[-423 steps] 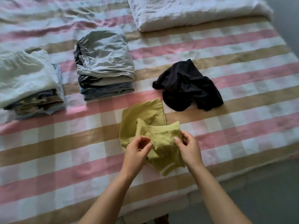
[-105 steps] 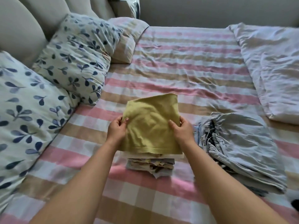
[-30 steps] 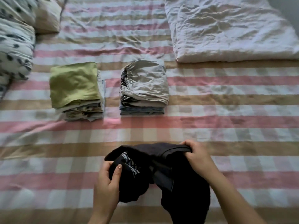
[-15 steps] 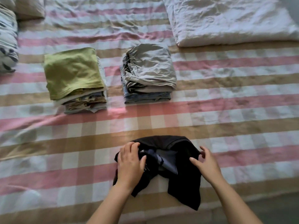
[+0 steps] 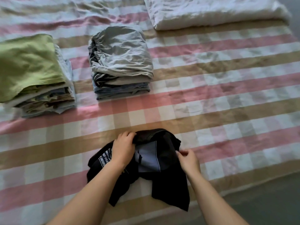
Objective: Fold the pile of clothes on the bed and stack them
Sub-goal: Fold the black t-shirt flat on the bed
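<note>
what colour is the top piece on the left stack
Yellow-green, plain; the top piece on the left stack shows in the head view.

A home bedroom. A bed (image 5: 211, 98) spread with a pink, tan and white checked sheet carries a folded white duvet (image 5: 211, 12). Two stacks of folded clothes (image 5: 120, 62) rest on it.

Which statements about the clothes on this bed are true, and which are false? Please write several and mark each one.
1. The left hand and the right hand both grip the black garment. True.
2. The green garment tops the right stack. False: it tops the left stack; a grey garment tops the right one.
3. The black garment is folded flat. False: it lies crumpled.
4. A white quilt lies at the far side of the bed. True.
</note>
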The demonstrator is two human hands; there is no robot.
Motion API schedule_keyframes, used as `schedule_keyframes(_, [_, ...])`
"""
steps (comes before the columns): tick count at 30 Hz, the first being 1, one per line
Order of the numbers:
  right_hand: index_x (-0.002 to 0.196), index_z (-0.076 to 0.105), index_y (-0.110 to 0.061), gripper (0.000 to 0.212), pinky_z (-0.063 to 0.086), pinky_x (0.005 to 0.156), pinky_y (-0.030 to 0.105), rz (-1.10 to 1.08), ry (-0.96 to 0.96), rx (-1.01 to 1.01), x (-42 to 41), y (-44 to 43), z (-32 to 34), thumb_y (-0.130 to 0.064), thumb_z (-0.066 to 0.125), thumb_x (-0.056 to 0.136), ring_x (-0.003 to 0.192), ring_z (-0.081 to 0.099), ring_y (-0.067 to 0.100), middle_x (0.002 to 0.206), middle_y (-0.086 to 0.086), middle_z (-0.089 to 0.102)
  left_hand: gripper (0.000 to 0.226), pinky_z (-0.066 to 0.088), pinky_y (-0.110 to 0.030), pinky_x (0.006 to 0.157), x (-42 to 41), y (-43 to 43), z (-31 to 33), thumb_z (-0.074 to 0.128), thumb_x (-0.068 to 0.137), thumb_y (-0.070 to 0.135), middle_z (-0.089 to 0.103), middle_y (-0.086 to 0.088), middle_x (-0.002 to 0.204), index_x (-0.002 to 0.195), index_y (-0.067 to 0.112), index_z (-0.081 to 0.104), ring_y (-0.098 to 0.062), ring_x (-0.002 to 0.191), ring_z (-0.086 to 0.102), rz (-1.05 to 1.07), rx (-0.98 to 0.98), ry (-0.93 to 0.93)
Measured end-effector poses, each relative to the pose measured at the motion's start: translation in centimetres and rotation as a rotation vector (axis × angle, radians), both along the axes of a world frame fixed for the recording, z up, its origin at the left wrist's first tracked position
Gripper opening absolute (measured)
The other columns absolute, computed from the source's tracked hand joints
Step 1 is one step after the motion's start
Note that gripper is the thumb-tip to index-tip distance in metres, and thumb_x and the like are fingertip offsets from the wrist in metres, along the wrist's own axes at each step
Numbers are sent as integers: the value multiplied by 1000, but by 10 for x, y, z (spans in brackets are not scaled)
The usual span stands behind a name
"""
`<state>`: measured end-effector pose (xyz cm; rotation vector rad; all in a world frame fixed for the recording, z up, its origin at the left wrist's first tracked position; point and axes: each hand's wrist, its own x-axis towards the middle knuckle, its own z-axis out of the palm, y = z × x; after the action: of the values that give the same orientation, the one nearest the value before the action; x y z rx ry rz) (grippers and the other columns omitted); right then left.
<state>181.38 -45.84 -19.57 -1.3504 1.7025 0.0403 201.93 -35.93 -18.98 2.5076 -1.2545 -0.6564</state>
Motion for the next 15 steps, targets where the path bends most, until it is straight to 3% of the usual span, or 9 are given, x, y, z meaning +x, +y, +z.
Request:
schedule_keyframes(3, [70, 54, -15, 19, 37, 66, 27, 67, -2, 40, -1, 3, -1, -21, 62, 86, 78, 54, 19, 75, 7, 58, 18, 41, -33, 80, 5, 3, 6, 58, 78, -2, 65, -13, 96, 93, 3, 66, -31, 94, 56, 145, -130, 120])
schedule_keyframes(6, [83, 53, -9, 12, 34, 68, 26, 31, -71, -87, -3, 5, 13, -18, 55, 92, 82, 53, 20, 83, 7, 57, 8, 39, -25, 71, 12, 15, 18, 61, 79, -3, 66, -10, 84, 83, 2, 65, -26, 82, 59, 290, -222, 209])
schedule_keyframes(9, [90, 54, -7, 14, 40, 68, 28, -58, -185, -233, -9, 2, 45, -20, 51, 94, 83, 57, 22, 84, 6, 60, 13, 37, -10, 63, 18, 30, 45, 60, 83, -2, 63, 0, 79, 82, 10, 63, -16, 74, 57, 379, -325, 238])
schedule_keyframes(11, [86, 53, -9, 13, 42, 60, 19, -40, -258, -330, -11, -1, 73, -20, 52, 93, 76, 57, 18, 78, 2, 60, 18, 37, -1, 63, 20, 38, 73, 59, 83, -4, 60, 6, 75, 81, 14, 61, -9, 69, 56, 416, -426, 224])
schedule_keyframes(15, [83, 56, -14, 10, 44, 57, 12, 69, -458, -481, -5, -6, 160, -19, 53, 92, 72, 58, 9, 77, -1, 61, 22, 39, -3, 62, 13, 64, 153, 56, 86, -3, 61, 10, 75, 81, 18, 60, -1, 69, 58, 490, -587, 210])
